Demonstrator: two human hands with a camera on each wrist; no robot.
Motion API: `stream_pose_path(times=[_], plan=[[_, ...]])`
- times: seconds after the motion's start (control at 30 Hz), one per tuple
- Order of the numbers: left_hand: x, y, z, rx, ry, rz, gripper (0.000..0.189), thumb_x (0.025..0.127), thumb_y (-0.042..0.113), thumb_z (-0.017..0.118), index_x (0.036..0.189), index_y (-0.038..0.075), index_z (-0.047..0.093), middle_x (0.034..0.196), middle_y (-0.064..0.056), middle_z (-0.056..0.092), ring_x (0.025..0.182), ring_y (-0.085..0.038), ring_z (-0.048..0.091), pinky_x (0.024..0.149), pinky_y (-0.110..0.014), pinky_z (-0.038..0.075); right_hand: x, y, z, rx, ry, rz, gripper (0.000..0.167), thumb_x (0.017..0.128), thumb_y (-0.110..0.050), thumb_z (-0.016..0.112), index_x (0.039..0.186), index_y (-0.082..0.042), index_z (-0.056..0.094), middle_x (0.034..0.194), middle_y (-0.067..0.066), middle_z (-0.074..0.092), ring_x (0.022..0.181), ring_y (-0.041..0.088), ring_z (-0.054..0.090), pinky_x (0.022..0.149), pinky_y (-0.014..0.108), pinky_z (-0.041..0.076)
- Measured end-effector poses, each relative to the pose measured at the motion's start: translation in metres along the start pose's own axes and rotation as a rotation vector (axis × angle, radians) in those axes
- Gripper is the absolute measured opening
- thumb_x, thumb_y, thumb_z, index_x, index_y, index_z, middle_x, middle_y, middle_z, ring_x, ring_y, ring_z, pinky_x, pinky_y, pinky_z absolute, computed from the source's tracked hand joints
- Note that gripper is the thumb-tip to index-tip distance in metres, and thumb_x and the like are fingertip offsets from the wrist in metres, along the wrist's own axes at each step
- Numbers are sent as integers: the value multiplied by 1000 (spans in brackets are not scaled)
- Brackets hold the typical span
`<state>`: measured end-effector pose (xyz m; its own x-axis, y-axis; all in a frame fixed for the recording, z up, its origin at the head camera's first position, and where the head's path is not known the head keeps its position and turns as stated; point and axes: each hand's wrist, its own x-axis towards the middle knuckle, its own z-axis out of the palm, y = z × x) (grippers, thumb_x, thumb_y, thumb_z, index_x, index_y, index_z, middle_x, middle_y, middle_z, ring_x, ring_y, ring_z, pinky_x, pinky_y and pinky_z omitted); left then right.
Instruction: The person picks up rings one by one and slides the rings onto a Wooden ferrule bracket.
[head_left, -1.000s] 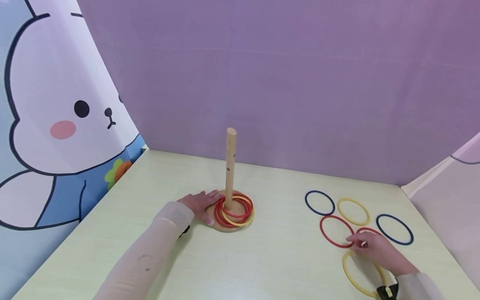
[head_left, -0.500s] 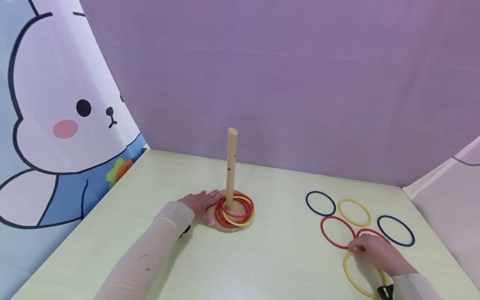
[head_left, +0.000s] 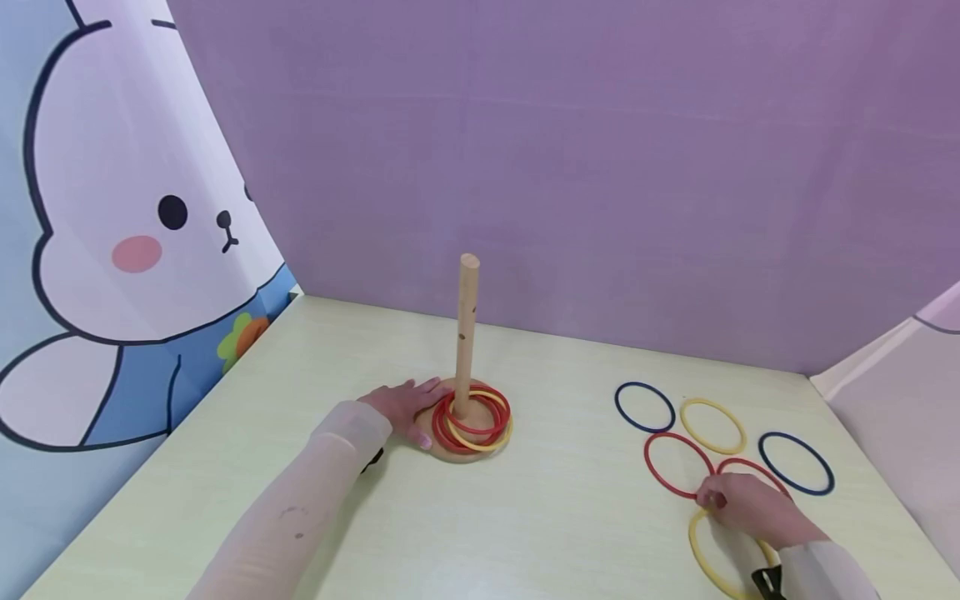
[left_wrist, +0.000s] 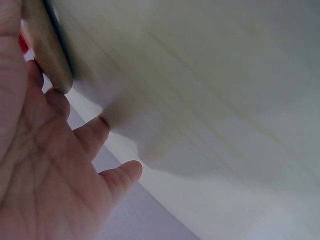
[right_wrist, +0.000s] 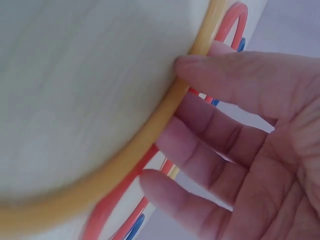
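Note:
A wooden peg (head_left: 466, 342) stands upright on a round wooden base (head_left: 450, 455) in the head view. Several red rings and a yellow ring (head_left: 512, 433) lie around its foot. My left hand (head_left: 402, 412) rests on the base's left side with fingers spread; the left wrist view shows its fingers at the base's edge (left_wrist: 47, 47). At the right, my right hand (head_left: 753, 505) pinches the far edge of a yellow ring (head_left: 693, 550) that lies nearest me. In the right wrist view, the thumb (right_wrist: 200, 66) is on one side of the yellow ring and fingers on the other.
Beyond the right hand lie a red ring (head_left: 654, 471), another red ring (head_left: 757, 466) partly behind the hand, a blue ring (head_left: 617, 402), a second yellow ring (head_left: 693, 433) and a second blue ring (head_left: 798, 483). A purple cloth wall (head_left: 555, 167) closes the table's back.
The right hand has drawn slightly nearer and its thumb and fingers have closed on the near yellow ring's edge. The left hand stays on the base. The head view has shifted slightly.

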<state>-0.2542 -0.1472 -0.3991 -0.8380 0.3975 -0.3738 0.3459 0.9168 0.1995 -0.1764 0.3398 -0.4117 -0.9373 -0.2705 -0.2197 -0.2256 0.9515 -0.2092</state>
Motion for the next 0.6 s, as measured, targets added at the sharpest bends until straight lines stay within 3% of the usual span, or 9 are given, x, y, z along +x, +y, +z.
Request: stream_pose_path(times=[0.3,0.4,0.6], plan=[[1,0,0,10,8,1,93,79,48,74,153,23,24,159,-2,19,142,-37,21,101,-63,34,-5,2,3,23,102,-210,24,73,7,63,76,-16,60,67,-12,46,60,0,36,56,21,35],[1,0,0,16,6,-4,94,79,49,73,154,23,23,159,-2,19,142,-37,21,101,-63,34,-5,-3,3,111,42,-204,26,70,9,61,81,-14,59,67,-9,43,61,1,37,56,21,33],[1,1,1,6,3,-19,93,78,50,73,153,26,23,159,0,18,142,-36,20,103,-62,32,-4,-15,7,442,-152,-117,32,69,13,57,94,-7,60,69,1,43,49,9,43,43,18,35]])
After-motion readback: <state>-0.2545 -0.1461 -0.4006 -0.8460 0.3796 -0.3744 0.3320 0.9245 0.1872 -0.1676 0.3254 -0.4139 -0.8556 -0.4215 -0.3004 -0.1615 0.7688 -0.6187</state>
